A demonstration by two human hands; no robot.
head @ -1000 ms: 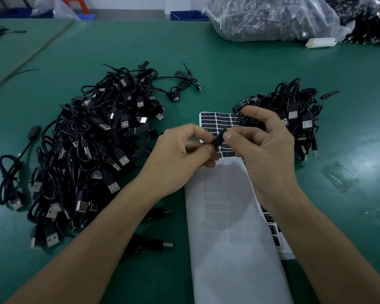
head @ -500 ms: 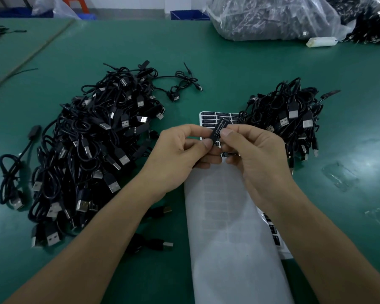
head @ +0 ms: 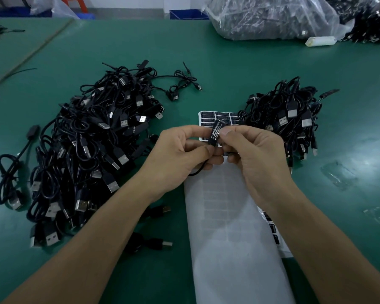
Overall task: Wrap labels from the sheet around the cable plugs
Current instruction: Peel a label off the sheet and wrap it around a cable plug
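Both my hands hold one small black cable plug (head: 215,133) upright over the label sheet (head: 211,119). A black label with white print covers its facing side. My left hand (head: 180,154) pinches the plug's lower end, and the thin cable (head: 198,170) curls out beneath its fingers. My right hand (head: 252,154) pinches the plug's upper right side between thumb and forefinger. Rows of black labels show on the sheet's far end, and its near part is bare white backing (head: 235,238).
A big heap of black USB cables (head: 86,154) lies to the left on the green table (head: 206,62). A smaller heap (head: 292,119) lies right of the sheet. Two loose plugs (head: 160,210) (head: 160,244) lie under my left forearm. Clear bags of cables (head: 272,18) stand at the back.
The plug has turned from lying low between my fingers to standing upright, with the label's printed face toward me. My right fingers closed in on it and both hands stayed over the sheet.
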